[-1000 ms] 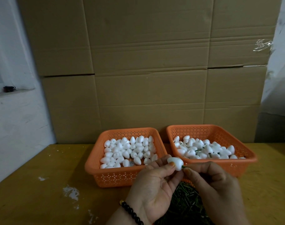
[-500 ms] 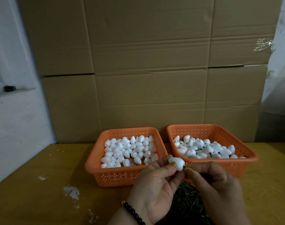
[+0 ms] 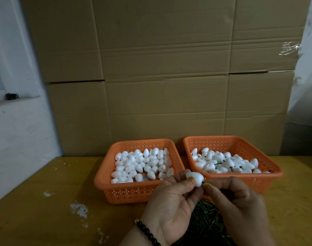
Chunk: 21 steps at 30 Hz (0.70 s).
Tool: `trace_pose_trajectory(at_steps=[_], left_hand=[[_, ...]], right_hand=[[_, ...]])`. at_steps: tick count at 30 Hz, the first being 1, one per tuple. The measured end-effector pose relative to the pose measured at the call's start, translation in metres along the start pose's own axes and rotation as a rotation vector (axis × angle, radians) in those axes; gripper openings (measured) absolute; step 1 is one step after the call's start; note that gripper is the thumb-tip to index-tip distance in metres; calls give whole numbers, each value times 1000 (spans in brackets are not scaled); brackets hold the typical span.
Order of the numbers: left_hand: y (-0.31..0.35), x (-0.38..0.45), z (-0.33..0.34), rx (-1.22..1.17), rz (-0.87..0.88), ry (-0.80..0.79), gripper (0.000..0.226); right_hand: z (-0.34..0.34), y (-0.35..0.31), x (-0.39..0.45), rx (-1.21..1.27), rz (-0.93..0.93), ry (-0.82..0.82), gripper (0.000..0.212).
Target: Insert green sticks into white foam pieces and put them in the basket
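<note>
Head view, white egg-shaped foam piece (image 3: pixel 196 178), green stick (image 3: pixel 203 182)

Dim, soft, wide-angle edge distortion

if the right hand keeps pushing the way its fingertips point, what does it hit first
The foam piece in the left hand. The right hand pinches a green stick aimed leftward into it; almost no stick shows between them.

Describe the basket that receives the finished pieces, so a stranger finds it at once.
On the wooden table, before the cardboard wall, stand two orange baskets. Take the right basket: only there do green sticks show among its foam pieces, unlike the left basket.
</note>
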<state>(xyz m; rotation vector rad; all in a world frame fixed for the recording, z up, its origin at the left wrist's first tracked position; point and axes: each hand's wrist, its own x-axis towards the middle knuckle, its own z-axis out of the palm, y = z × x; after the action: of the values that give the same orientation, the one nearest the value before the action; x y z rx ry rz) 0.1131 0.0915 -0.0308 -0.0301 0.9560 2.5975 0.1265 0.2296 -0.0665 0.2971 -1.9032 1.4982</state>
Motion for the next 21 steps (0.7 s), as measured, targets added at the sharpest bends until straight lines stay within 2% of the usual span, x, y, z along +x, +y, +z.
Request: trace_pose_trajectory(at_steps=[8,12,17,21], left_hand=[[0,2,-2,18,-13,-1,39],[4,2,-2,16,-7,-3,32],[7,2,-5,-14,-26,18,37],[10,2,-5,-51,-42,29,33]], right_hand=[[0,1,-1,23,65,-21,17],[3,5,-2,62,75,-62,43],[4,8,-2,131,95,-81,50],[3,10,-2,115,113,-110,59]])
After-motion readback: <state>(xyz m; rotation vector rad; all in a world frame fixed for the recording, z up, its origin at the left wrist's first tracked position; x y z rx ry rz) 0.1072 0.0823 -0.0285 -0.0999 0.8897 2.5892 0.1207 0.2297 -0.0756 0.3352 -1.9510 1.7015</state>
